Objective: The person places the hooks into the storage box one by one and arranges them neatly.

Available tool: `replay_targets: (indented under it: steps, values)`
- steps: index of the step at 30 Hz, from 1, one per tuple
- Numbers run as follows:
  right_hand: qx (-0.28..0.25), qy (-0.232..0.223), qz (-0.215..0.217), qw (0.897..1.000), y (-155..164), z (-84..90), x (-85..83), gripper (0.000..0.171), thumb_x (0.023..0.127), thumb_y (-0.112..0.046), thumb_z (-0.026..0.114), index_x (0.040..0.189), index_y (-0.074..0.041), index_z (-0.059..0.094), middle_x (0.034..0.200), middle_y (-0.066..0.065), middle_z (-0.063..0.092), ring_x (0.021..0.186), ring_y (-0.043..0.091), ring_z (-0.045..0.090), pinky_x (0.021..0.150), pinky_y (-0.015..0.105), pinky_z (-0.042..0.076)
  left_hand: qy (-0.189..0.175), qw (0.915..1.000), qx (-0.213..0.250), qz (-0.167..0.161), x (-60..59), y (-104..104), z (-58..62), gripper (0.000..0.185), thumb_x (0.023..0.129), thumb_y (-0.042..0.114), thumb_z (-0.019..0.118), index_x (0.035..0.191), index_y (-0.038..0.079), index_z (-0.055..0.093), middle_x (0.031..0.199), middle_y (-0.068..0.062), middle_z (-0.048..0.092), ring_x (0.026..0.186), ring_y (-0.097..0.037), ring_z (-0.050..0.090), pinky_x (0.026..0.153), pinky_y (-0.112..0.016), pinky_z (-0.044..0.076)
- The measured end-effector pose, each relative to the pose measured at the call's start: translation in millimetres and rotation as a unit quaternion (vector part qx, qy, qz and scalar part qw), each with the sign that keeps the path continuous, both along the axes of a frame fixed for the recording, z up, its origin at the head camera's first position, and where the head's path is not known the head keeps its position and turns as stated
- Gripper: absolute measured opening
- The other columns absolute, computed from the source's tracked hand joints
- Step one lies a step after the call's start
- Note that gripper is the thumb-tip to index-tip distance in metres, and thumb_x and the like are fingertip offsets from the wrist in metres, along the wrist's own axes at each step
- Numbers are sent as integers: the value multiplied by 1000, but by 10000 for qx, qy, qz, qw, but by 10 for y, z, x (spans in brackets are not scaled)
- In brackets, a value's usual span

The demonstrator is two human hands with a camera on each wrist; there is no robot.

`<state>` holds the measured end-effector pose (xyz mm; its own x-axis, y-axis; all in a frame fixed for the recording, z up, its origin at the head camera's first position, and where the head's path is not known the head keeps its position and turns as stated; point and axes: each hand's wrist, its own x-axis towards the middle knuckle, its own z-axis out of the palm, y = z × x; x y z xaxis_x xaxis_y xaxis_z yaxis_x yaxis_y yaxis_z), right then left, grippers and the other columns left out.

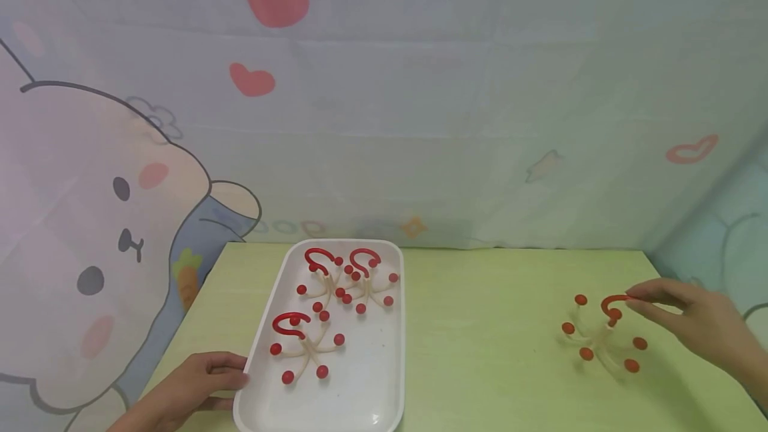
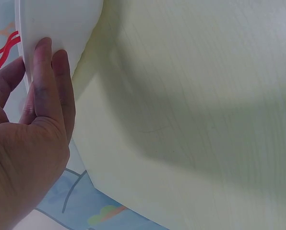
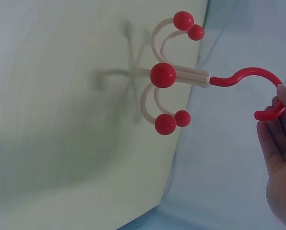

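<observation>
**Right hand on the hook, left hand steadying the tray**

Right hand [image 1: 696,322] meets the red hooked handle of the cream-armed, red-ball-tipped massager [image 1: 603,335], fingers nearly straight, touching the hook rather than clamping it; the massager stands on its ball feet near the table's right end. Left hand [image 1: 192,385] lies relaxed, fingers [image 2: 49,76] flat against the rim of the white oblong plastic tray [image 1: 384,379], which carries three matching massagers [image 1: 306,345]. My call: curl a finger through the hook before lifting and keep the balls clear. Pale green wood-grain table [image 1: 480,352] below, a cartoon bunny curtain [image 1: 90,219] with hearts behind.
</observation>
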<state>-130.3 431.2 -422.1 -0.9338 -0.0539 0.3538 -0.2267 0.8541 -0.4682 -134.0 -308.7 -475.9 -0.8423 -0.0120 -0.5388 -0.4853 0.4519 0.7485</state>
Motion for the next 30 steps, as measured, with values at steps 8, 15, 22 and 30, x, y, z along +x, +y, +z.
replay_targets:
  steps: [8,15,22,30]
  values:
    - [-205,-91,78,9997,-311,164,-71,16,91,-28,88,106,-28,82,97,-20,77,95,-29,54,71,3,45,-60,10000,33,63,-9,-2,2,44,98,11,78,133,-12,64,116,-18,74,99,-29,71,87,-48,67]
    - [-517,33,419,9978,-701,304,-153,17,92,-24,88,106,-30,82,98,-16,78,96,-22,59,75,3,48,-64,9999,8,81,-6,7,5,44,98,11,79,133,-12,64,116,-18,74,99,-29,70,87,-48,67]
    - [-814,344,991,9911,-1100,373,-291,21,88,-13,90,103,-25,83,97,-12,79,96,-12,66,83,3,51,-54,9999,-32,97,8,13,10,45,97,11,79,133,-12,64,115,-19,74,98,-30,71,87,-48,67]
    - [-736,425,1351,9872,-1491,477,-406,20,89,-13,89,103,-26,82,97,-15,78,97,-5,68,86,6,53,6,10000,-9,80,23,27,46,43,97,9,78,132,-12,64,115,-18,75,99,-30,72,86,-47,68]
